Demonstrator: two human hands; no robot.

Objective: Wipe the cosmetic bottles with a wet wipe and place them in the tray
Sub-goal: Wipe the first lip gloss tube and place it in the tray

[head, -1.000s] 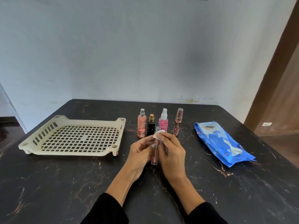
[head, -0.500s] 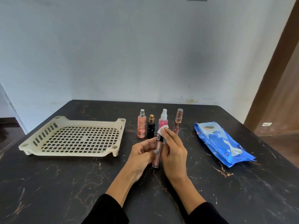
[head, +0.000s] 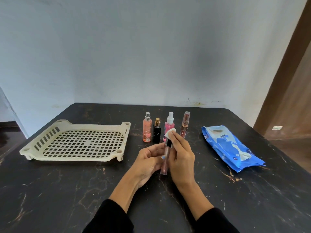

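Left hand point(head: 148, 158) clamped on slim gloss tube point(head: 165, 158); wipe point(head: 170, 132) pinched by right hand point(head: 182, 158). Tube judged light, slippery; best gripped mid-body.

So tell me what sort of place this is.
Probably a plain room at home, not a shop: a dark marble-look table against a bare pale wall, with a brown wooden door at the right.

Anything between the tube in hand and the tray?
Nothing visible. The tube, held in the left hand, has bare table between it and the tray; the four standing bottles sit farther back, off that line.
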